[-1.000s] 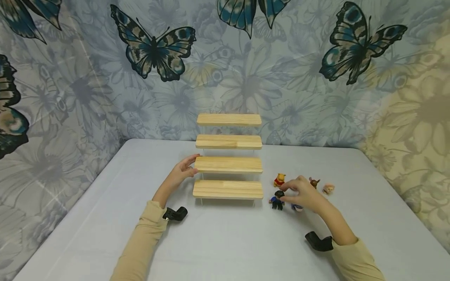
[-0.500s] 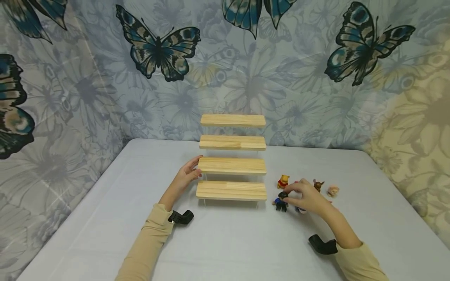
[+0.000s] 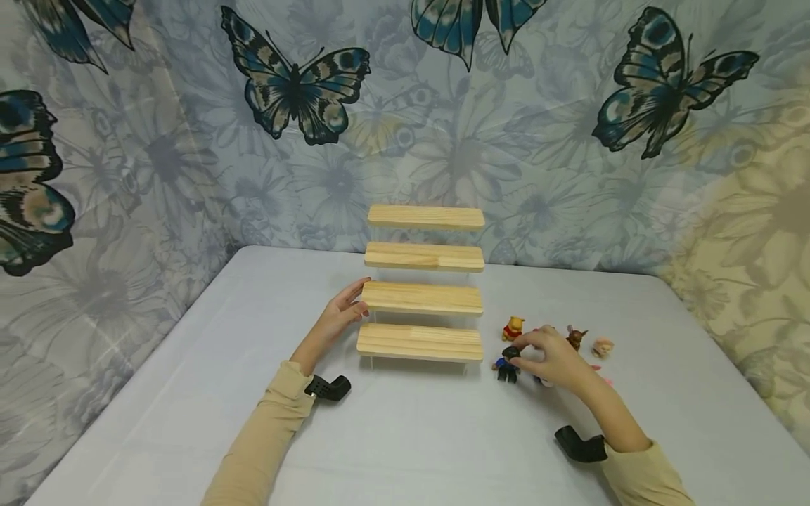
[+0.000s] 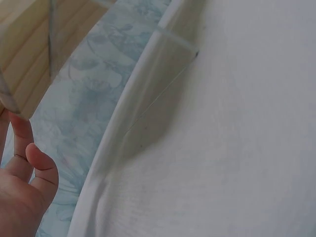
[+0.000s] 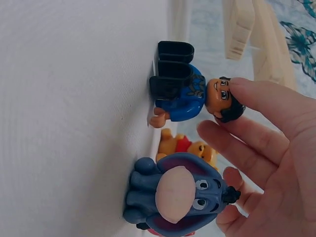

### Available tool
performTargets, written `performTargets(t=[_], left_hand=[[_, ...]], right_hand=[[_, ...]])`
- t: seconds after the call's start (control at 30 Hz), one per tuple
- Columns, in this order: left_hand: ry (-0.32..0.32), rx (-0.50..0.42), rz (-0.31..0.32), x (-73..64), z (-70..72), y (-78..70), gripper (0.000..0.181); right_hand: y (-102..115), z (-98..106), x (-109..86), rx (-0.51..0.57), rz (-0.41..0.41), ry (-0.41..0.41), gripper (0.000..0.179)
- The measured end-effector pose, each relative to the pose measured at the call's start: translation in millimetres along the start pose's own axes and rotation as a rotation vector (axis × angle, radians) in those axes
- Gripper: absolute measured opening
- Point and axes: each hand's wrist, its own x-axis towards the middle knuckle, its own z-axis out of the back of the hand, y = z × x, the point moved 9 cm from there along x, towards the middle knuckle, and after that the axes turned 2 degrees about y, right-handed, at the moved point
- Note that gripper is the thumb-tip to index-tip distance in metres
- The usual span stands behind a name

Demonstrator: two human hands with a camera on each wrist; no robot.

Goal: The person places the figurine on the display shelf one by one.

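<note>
A toy figure [image 3: 506, 369] with black hair, a blue top and black legs stands on the white table. My right hand [image 3: 557, 362] pinches its head between thumb [image 5: 256, 98] and fingers. Beside it in the right wrist view stands a blue-grey toy donkey [image 5: 173, 190], mostly hidden by the hand in the head view. Behind is a yellow toy bear [image 3: 512, 328] in a red shirt. My left hand [image 3: 335, 320] touches the left end of a tiered wooden shelf [image 3: 420, 299], its fingertips [image 4: 20, 123] at a board's corner.
A brown long-eared figure [image 3: 575, 337] and a small pinkish figure [image 3: 603, 346] stand right of my right hand. Something pink [image 3: 606, 381] shows partly behind the wrist. A butterfly-patterned cloth [image 3: 443, 140] hangs behind the white table [image 3: 405, 436].
My right thumb and forefinger have drawn together onto the black-haired toy figure's head. My left hand stays at the shelf. The head view has turned slightly left.
</note>
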Motion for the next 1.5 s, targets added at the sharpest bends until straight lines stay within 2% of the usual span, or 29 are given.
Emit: performTargets(t=[0.1,0.33,0.53,0.73,0.83,0.97,1.2,1.43,1.5], left_hand=[[0.004,-0.013,0.0,3.8,-1.0,-0.3,0.051],[0.017,-0.018,-0.01,9.2,5.8,15.6,0.053],[0.009,-0.008,-0.012,9.8,9.9,13.0,0.053],[0.052,-0.013,-0.009,13.7,1.9,21.2,0.054],[0.046,-0.031,0.0,13.9,-0.5,20.7,0.054],[0.036,-0.049,0.02,8.8,-2.9,14.4,0.053],[0.038,-0.051,0.037,-0.6,-4.0,5.6,0.054],[0.037,-0.04,0.023,-3.2,-0.7,1.2,0.054],[0.038,-0.048,0.017,-3.6,-0.2,0.8,0.054]], right_hand=[[-0.3,1.5,0.4,-0.018,0.007,-0.008,0.018],[3.3,1.4,-1.0,-0.026,0.038,-0.023,0.018],[5.4,-1.2,2.7,-0.015,0.067,-0.043,0.019],[-2.7,1.5,-4.2,0.0,-0.001,-0.026,0.019],[-5.4,6.0,-5.7,0.019,-0.028,-0.034,0.019],[-7.8,9.4,-5.2,0.1,-0.064,-0.044,0.021],[-12.2,2.9,-1.3,0.358,-0.168,0.006,0.029],[-9.2,9.7,3.8,0.357,-0.164,-0.066,0.029],[-10.7,11.7,6.5,0.385,-0.182,-0.075,0.031]])
